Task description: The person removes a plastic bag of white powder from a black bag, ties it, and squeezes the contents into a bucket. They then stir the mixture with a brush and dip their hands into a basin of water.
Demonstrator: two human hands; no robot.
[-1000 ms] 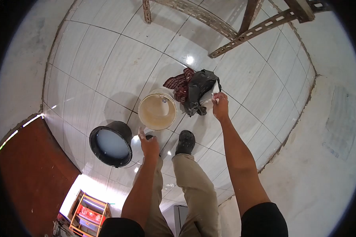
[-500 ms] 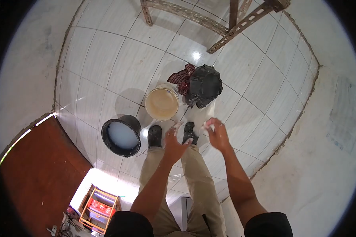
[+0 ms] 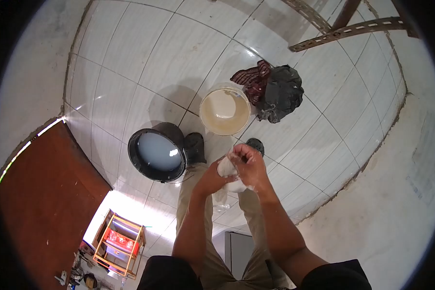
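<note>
Both hands, left hand (image 3: 210,180) and right hand (image 3: 249,166), clasp a white lump (image 3: 225,167) mid-frame; a loose grip could drop it onto the tiled floor (image 3: 145,63).

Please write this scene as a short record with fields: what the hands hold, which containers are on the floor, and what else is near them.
hands: left hand and right hand together, both on a white lump
containers: black bucket with pale liquid; cream bucket, inside stained
beside cream bucket: dark cloth heap with a red patterned cloth
floor: white tiles
far edge: metal frame
</note>
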